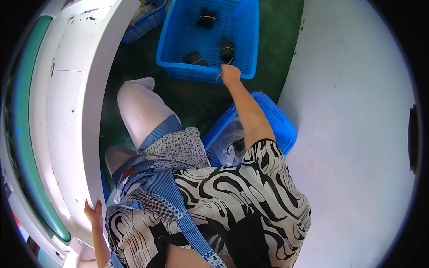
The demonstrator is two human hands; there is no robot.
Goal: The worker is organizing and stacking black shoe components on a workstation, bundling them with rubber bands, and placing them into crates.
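My right hand [231, 75] is closed at the near rim of a large blue plastic basket [196, 72]. A thin, pale, rod-like tool [218, 77] sticks out on both sides of its fingers; its exact kind cannot be made out. Inside the basket lie three dark bundles, each with a light band round it: one far bundle [207, 18], one right bundle [227, 49] close to my hand, and one left bundle [195, 58] partly behind the rim. My left hand [94, 213] rests on the edge of a white bench [67, 98], thumb and fingers apart, holding nothing.
A smaller blue basket [282, 117] with a clear plastic bag [227, 145] stands beneath my right forearm. Another blue basket [145, 24] sits at the far left beside the bench. A pale wall [348, 134] bounds the right side. The floor [187, 105] is dark green.
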